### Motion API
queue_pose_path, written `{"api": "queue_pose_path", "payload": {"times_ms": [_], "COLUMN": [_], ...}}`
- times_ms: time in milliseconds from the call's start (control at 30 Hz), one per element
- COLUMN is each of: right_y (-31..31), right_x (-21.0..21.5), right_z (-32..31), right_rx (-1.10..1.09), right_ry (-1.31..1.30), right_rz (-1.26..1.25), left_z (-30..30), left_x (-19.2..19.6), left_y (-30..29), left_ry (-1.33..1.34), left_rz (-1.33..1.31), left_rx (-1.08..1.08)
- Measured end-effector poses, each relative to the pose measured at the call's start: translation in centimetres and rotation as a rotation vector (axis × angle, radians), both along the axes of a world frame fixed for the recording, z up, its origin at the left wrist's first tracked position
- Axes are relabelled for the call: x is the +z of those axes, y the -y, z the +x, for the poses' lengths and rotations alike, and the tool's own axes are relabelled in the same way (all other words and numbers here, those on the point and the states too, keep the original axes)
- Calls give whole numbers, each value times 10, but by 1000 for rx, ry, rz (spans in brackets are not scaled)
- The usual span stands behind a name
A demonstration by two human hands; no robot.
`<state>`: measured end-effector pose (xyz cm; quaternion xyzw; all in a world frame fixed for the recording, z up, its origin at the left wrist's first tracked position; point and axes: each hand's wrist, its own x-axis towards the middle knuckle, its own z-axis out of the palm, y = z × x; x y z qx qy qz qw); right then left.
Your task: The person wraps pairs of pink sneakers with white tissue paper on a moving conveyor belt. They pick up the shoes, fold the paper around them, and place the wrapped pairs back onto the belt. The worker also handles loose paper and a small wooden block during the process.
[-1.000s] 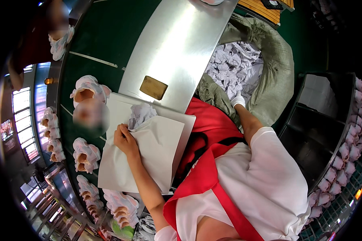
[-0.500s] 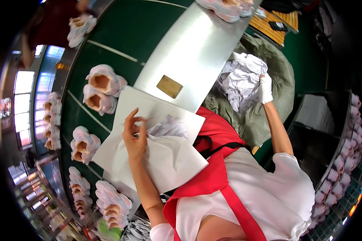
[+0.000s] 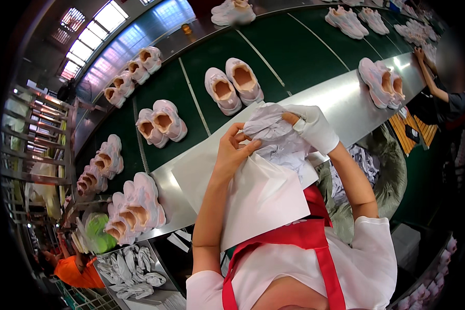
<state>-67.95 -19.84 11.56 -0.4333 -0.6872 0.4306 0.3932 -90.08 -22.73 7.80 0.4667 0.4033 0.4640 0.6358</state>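
Observation:
A bunched, crumpled wad of white tissue paper (image 3: pixel 274 135) is between my hands, over flat white sheets (image 3: pixel 263 204) at the bench's front edge. My left hand (image 3: pixel 236 150), bare, pinches the wad's left side between thumb and bent fingers. On its right side, my right hand (image 3: pixel 315 128), in a white glove with bare fingertips, grips the wad. Part of the paper is hidden by that hand. Just beyond stands a pair of pale pink and white shoes (image 3: pixel 233 87) on the green conveyor belt (image 3: pixel 305 62).
More shoe pairs (image 3: pixel 161 124) stand along the belt. A metal bench (image 3: pixel 338 112) borders it. Right of me, a grey-green sack (image 3: pixel 392 160) holds crumpled paper. A tray of twisted paper (image 3: pixel 129 268) is at lower left. A co-worker's arm (image 3: pixel 431 77) reaches in at far right.
My right hand has come from the sack up to the bench with crumpled paper. My left hand has closed on that paper. The view has turned toward the belt.

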Motion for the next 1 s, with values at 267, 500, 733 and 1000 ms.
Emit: {"api": "queue_pose_path", "payload": {"times_ms": [267, 500, 733, 1000], "right_y": [-26, -22, -28, -31], "right_x": [5, -18, -26, -24], "right_z": [-28, -42, -37, -25], "right_rx": [118, 367, 172, 115], "right_ry": [38, 52, -158, -97], "right_rz": [2, -335, -293, -440], "left_z": [-50, -65, -82, -110], "left_x": [-8, -27, -12, -44], "left_y": [9, 14, 15, 20], "left_ry": [-257, -107, -364, -166], "left_rz": [162, 91, 25, 28], "left_rx": [325, 541, 362, 496]}}
